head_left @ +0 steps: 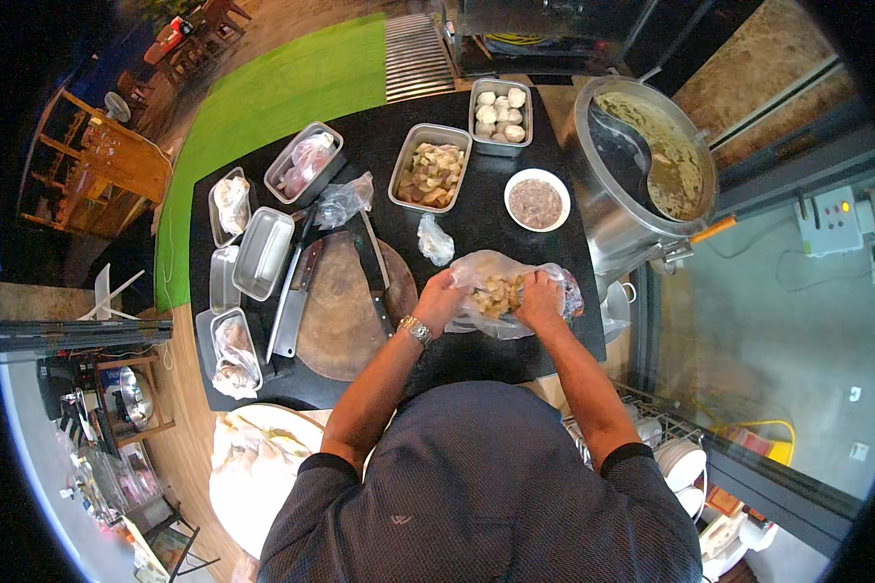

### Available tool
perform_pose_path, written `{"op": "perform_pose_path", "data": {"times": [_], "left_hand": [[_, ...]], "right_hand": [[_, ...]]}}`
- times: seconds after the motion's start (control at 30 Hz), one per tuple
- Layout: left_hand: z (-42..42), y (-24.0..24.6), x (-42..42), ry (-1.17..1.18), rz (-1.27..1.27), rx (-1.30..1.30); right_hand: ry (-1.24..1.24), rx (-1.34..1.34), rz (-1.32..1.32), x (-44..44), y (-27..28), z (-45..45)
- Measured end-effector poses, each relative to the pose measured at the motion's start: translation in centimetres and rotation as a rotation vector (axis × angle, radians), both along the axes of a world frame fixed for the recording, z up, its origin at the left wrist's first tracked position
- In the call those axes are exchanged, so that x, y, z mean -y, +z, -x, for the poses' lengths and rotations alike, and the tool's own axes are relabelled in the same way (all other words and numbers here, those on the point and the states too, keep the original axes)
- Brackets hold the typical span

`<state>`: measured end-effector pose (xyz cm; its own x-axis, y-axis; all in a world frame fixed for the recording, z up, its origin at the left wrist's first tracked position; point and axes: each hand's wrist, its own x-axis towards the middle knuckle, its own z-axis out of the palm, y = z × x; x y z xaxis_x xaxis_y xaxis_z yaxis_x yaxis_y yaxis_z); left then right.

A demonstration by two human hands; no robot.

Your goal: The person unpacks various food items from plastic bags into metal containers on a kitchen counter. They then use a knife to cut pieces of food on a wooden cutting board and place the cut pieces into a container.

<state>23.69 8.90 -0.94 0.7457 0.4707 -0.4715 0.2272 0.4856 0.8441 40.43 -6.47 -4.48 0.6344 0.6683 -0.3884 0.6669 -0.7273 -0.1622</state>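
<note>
A clear plastic bag (474, 271) lies spread at the right front of the black table, with pale brown chopped pieces of food (497, 296) inside. My left hand (437, 297), below a metal wristwatch, grips the bag's left side. On the other side, my right hand (541, 297) holds the bag close against the pieces, its fingertips partly hidden by folds. Just beyond the bag sits a small knotted plastic bag (435, 240). Farther back stand a steel pan of similar chopped pieces (430, 175) and a white bowl of greyish minced food (537, 201).
Left of my hands, a cleaver (286, 324) and another knife (370, 255) lie on a round wooden chopping board (339, 313). Steel pans (264, 251) line the table's left; one at the back holds white balls (502, 115). A large divided stockpot (605, 240) with liquid stands right.
</note>
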Motion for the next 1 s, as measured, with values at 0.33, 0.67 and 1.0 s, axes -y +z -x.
{"op": "perform_pose_path", "data": {"times": [0.33, 0.67, 1.0], "left_hand": [[1.0, -1.3, -1.8, -0.084, -0.682, -0.442], [1.6, -1.2, -2.5, -0.076, -0.513, -0.502], [0.7, -0.4, -1.3, 0.055, -0.046, -0.332]], "right_hand": [[-0.034, -0.080, -0.194, 0.4, 0.5, -0.1], [0.182, -0.238, -0.446, 0.3, 0.5, 2.7], [0.465, -0.303, -0.380, -6.1, -1.3, 7.1]]}}
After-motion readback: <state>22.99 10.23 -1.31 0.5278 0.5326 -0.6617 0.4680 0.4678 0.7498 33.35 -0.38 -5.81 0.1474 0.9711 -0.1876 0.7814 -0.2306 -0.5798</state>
